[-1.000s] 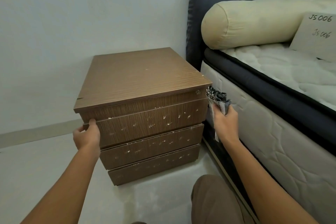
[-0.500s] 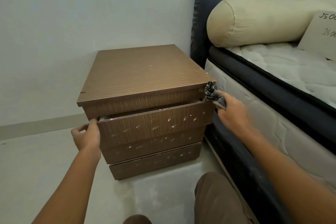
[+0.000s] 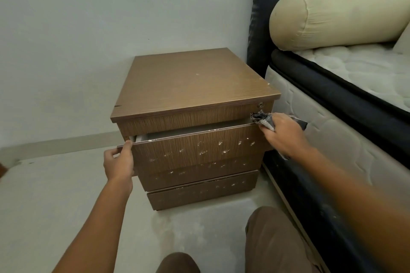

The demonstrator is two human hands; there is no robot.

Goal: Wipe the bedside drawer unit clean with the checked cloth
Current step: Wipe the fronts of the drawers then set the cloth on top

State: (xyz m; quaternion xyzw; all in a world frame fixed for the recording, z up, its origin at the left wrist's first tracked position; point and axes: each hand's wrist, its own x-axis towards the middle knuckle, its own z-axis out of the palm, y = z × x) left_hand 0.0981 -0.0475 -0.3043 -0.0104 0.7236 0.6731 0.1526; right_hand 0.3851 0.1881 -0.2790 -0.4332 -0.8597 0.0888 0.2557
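Three drawers front the brown wood-grain bedside drawer unit [image 3: 195,86], and you have the top drawer [image 3: 199,146] part-way out: your left hand [image 3: 118,162] pinches its left corner while your right hand [image 3: 281,133] is closed on the bunched grey checked cloth [image 3: 261,118] at its right corner. Next, I judge, press the cloth flat across the pale-flecked fronts. It stands on a pale floor [image 3: 55,184] between a grey-white wall [image 3: 88,29] and a quilted mattress [image 3: 332,117].
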